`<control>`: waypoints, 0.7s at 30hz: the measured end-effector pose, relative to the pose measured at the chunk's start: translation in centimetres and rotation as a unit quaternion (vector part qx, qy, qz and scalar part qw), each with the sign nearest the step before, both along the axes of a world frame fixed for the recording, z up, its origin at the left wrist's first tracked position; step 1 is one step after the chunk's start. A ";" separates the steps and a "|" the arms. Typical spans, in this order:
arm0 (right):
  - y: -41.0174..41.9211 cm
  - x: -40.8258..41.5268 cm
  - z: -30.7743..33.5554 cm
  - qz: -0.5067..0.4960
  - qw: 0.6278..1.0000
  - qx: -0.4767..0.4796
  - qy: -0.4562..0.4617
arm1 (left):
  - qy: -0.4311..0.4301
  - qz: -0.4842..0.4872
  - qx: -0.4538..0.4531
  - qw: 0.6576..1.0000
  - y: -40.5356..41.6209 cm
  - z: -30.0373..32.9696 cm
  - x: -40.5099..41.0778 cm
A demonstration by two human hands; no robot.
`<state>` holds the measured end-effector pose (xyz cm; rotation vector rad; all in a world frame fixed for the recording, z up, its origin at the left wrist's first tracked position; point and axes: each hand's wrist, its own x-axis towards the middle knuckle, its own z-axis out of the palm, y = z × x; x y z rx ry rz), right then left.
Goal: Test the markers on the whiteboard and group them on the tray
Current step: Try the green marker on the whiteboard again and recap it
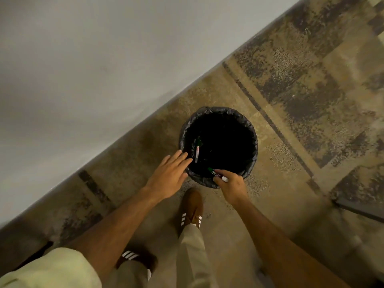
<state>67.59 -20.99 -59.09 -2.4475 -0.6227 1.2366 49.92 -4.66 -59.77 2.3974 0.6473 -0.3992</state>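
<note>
My right hand [229,185] pinches a green-capped marker [217,174] at the near rim of the lined waste bin [252,142], its long axis pointing up-left across the opening. My left hand [170,173] hovers flat with fingers straight beside the rim, holding nothing. Farther in, another green marker [197,151] lies inside the bin, so I judge a small release drops mine alongside.

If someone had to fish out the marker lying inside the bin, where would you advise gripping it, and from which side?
Pinch the pale barrel of the marker from straight above, judging by the picture: it lies lengthwise against the liner of the bin on the wall side, green cap deeper, near the left hand.
</note>
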 end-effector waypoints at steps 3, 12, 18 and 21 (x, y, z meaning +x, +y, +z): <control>0.5 0.6 0.4 -0.008 1.000 0.018 -0.020 | -0.006 0.001 0.014 1.000 0.6 0.2 0.3; 8.3 -0.8 14.3 0.067 0.980 0.177 -0.065 | -0.101 0.060 0.006 0.993 3.0 15.5 -0.1; 15.7 -7.0 29.9 0.114 0.936 0.326 -0.072 | -0.178 0.173 0.022 0.968 6.1 30.6 -5.4; 18.5 -11.2 36.4 0.133 0.914 0.379 -0.056 | -0.200 0.199 0.067 0.957 8.0 36.7 -10.0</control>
